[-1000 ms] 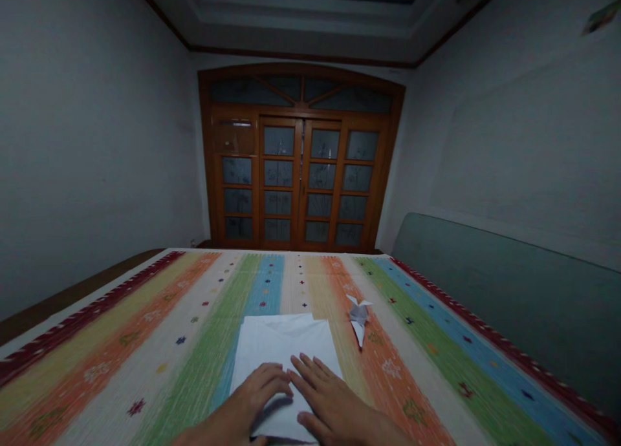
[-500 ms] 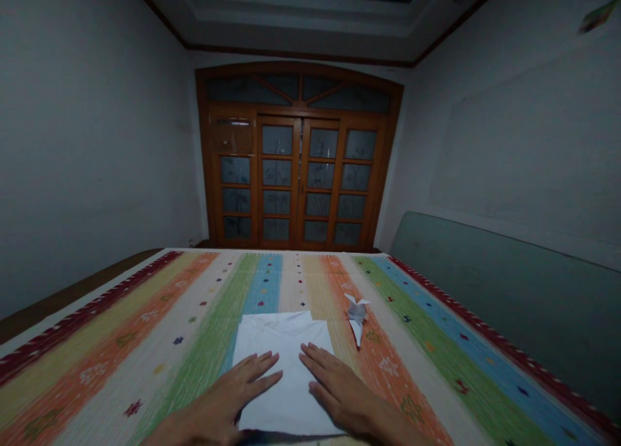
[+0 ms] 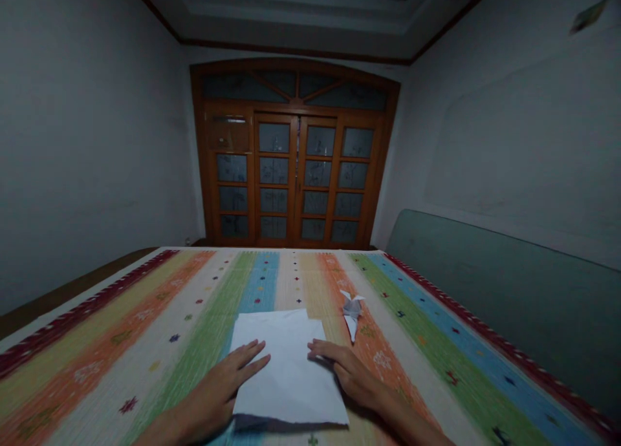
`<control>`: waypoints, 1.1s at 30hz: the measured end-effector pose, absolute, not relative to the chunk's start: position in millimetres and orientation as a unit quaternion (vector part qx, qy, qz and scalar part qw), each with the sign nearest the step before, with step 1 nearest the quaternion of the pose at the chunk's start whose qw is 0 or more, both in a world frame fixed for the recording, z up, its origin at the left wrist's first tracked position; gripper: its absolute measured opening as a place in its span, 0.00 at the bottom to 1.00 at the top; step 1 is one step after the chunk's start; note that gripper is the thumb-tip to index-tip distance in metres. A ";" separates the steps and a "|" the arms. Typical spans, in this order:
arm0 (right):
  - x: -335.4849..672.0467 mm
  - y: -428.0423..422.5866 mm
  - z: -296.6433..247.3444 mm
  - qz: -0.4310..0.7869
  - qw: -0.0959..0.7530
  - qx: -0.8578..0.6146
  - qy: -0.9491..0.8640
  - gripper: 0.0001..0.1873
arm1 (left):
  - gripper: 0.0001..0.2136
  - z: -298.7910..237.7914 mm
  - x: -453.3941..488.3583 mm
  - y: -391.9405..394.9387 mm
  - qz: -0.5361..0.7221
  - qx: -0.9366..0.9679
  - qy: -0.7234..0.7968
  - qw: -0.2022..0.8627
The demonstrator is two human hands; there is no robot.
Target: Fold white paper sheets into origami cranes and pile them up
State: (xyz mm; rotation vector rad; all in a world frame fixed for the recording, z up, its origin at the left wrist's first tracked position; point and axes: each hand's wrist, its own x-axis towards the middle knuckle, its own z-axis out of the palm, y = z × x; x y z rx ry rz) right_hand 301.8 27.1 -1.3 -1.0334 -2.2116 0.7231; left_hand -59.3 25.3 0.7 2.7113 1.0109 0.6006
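A white paper sheet (image 3: 286,375) lies flat on a striped woven cover (image 3: 145,349), its near edge lifted slightly over a dark band. My left hand (image 3: 218,388) rests with spread fingers on the sheet's left side. My right hand (image 3: 352,375) lies at the right side, fingertips on the paper and fingers close together. Just beyond that hand, a small white origami crane (image 3: 352,313) sits on the orange stripe, apart from the sheet.
The multicoloured cover spreads wide around the sheet, with red borders on both sides. A grey-green padded panel (image 3: 495,291) runs along its right side, and a dark wooden edge (image 3: 72,297) along its left. Glazed wooden doors (image 3: 291,174) stand beyond its far end.
My hands have slid outward toward the sheet's sides, and the right fingers have drawn closer together. The sheet's near edge now lifts slightly. The crane has not moved.
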 end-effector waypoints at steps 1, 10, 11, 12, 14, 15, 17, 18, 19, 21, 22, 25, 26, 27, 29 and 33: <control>301.7 26.8 0.4 0.279 0.306 -0.386 -0.824 0.24 | 0.31 -4.0 -61.5 27.9 0.216 0.910 0.342 0.094; 300.7 21.6 5.6 0.259 0.330 -0.352 -0.837 0.22 | 0.16 -2.4 -56.5 35.7 0.331 0.841 0.399 0.156; 299.9 21.0 6.5 0.254 0.332 -0.354 -0.836 0.22 | 0.16 4.0 -53.0 33.6 0.338 0.833 0.403 0.171; 298.7 20.8 7.2 0.249 0.334 -0.358 -0.836 0.22 | 0.16 10.4 -49.7 31.6 0.339 0.827 0.407 0.186; 295.9 21.9 7.5 0.240 0.337 -0.373 -0.830 0.21 | 0.16 21.5 -44.9 28.8 0.341 0.820 0.409 0.210; 294.5 23.1 7.1 0.239 0.340 -0.384 -0.824 0.19 | 0.16 25.6 -43.6 28.2 0.341 0.815 0.412 0.224; 291.9 26.4 5.1 0.246 0.352 -0.416 -0.801 0.15 | 0.15 30.3 -43.4 28.6 0.335 0.807 0.419 0.249; 291.0 28.4 3.9 0.251 0.359 -0.433 -0.788 0.15 | 0.14 30.9 -44.1 29.4 0.331 0.801 0.427 0.258; 290.3 30.3 2.7 0.255 0.365 -0.448 -0.775 0.15 | 0.12 30.3 -45.1 30.4 0.327 0.795 0.437 0.265; 289.7 33.4 0.8 0.260 0.373 -0.469 -0.757 0.17 | 0.11 26.1 -47.4 32.4 0.331 0.776 0.461 0.274; 289.6 34.5 0.2 0.263 0.375 -0.475 -0.751 0.18 | 0.13 22.7 -48.3 33.3 0.340 0.766 0.468 0.279; 288.6 34.7 0.6 0.273 0.382 -0.482 -0.739 0.13 | 0.30 10.7 -49.7 35.7 0.376 0.751 0.461 0.286; 287.8 34.0 1.2 0.278 0.384 -0.485 -0.735 0.11 | 0.35 6.9 -49.8 36.5 0.386 0.752 0.455 0.281; 286.8 33.0 2.0 0.284 0.385 -0.490 -0.728 0.13 | 0.38 3.7 -49.9 37.2 0.394 0.753 0.451 0.273; 284.3 30.6 3.2 0.305 0.388 -0.499 -0.712 0.23 | 0.41 0.1 -50.0 38.3 0.400 0.757 0.448 0.258; 281.5 27.1 2.5 0.300 0.395 -0.503 -0.708 0.37 | 0.29 6.8 -49.5 37.0 0.357 0.787 0.445 0.235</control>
